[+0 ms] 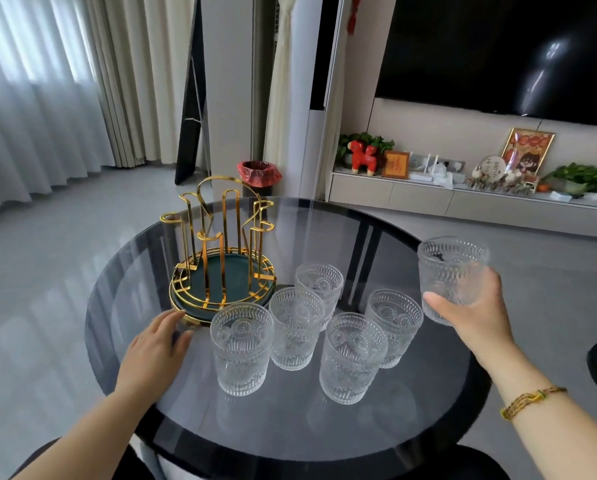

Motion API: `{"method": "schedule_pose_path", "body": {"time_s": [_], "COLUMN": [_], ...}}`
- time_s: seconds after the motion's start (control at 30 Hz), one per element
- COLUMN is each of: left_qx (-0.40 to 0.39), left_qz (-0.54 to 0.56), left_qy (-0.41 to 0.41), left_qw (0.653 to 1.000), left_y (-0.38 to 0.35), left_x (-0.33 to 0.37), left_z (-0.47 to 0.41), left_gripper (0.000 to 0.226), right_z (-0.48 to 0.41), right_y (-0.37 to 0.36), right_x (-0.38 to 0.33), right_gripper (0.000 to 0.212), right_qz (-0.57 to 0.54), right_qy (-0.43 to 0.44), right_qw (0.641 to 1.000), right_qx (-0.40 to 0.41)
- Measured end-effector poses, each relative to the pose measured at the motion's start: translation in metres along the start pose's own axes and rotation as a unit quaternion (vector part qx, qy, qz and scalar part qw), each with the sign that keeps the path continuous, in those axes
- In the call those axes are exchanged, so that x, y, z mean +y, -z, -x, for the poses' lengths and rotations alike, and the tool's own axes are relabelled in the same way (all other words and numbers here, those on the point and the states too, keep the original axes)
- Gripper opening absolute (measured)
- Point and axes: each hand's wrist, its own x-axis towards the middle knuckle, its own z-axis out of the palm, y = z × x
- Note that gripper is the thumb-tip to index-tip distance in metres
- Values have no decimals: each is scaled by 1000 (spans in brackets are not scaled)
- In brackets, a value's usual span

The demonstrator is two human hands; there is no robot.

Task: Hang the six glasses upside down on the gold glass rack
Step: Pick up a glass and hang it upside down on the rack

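Curtains (pixel 48 91): pale, pleated drapes filled the upper left of the frame, with daylight showing through them.
Left hand (pixel 155 344): it lay low at the lower left, palm down on the table, fingers loosely spread and closed on nothing, the fingertips touching the near rim of the rack's base.
Rack (pixel 217 251): the gold wire stand stood upright at left of centre on a dark green round tray, its looped arms bare, no glass hung on it.
Bin (pixel 259 174): a small bin lined with a red bag stood on the floor behind the rack.
Table (pixel 255 417): a round top of smoky dark glass took up the middle and bottom of the frame.
Five glasses: they stood mouth up in a loose cluster at the centre of the table, just right of the rack; front left glass (pixel 241 348), middle glass (pixel 295 327), rear glass (pixel 319 285), front right glass (pixel 352 356), right-hand glass (pixel 394 325).
Sixth glass (pixel 451 277): it was held clear of the table at centre right, mouth up and tilted slightly, well apart from the rack.
Right hand (pixel 473 310): its fingers and thumb were wrapped around the lower part of the sixth glass; a gold and green bracelet (pixel 532 401) circled the wrist.
Television (pixel 498 50): a dark screen hung at the upper right above a low cabinet (pixel 428 199) carrying a red horse figure (pixel 363 157), framed pictures and green plants.
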Motion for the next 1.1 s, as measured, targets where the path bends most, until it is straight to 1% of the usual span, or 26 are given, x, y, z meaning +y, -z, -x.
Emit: {"method": "schedule_pose_path", "body": {"time_s": [0.07, 0.13, 0.2, 0.27, 0.3, 0.37, 0.47, 0.57, 0.7, 0.77, 0.8, 0.87, 0.93, 0.97, 1.07, 1.1], "left_qx": [14, 6, -3, -7, -9, -22, -33, -25, -23, -26, -28, -28, -28, -28, -32, -31], "left_qz": [12, 5, 1, 0, -1, -15, -36, -44, -41, -37, -37, -40, -48, -50, -55, -60], "left_qy": [-4, -10, -12, -21, -24, -29, -44, -59, -74, -77, -77, -75, -75, -76, -76, -72], "left_qw": [1000, 1000, 1000, 1000, 1000, 999, 998, 997, 996, 996, 996, 996, 996, 995, 995, 995], "left_y": [2, 3, 3, 2, 1, -1, -6, -10, -12, -12, -12, -13, -13, -12, -9, -9], "left_x": [-1, -5, -9, -13, -14, -17, -22, -26, -29, -29, -29, -30, -31, -30, -28, -28], "left_z": [-3, -9, -15, -21, -24, -28, -32, -34, -36, -36, -36, -37, -37, -37, -36, -36], "left_gripper": [46, 49, 52, 54, 55, 55, 57, 57, 58, 59, 58, 57, 60, 66, 109, 116], "right_z": [-14, -24, -32, -39, -43, -50, -58, -59, -57, -54, -52, -48, -45, -43, -41, -42], "right_y": [-3, -12, -26, -40, -48, -62, -86, -109, -135, -147, -151, -160, -169, -173, -181, -181], "right_x": [-22, -46, -71, -94, -106, -130, -159, -176, -185, -188, -189, -191, -191, -190, -187, -186], "right_gripper": [81, 87, 88, 86, 85, 84, 86, 88, 85, 84, 84, 84, 83, 82, 81, 81], "right_qz": [56, 118, 164, 232, 279, 368, 474, 552, 626, 649, 656, 660, 655, 649, 623, 607], "right_qy": [39, 86, 129, 180, 210, 260, 329, 409, 491, 515, 522, 525, 520, 517, 504, 493], "right_qw": [997, 986, 971, 944, 922, 866, 770, 670, 540, 490, 475, 468, 477, 483, 512, 533], "right_qx": [-46, -86, -119, -148, -168, -219, -272, -281, -274, -270, -268, -264, -271, -279, -309, -323]}}
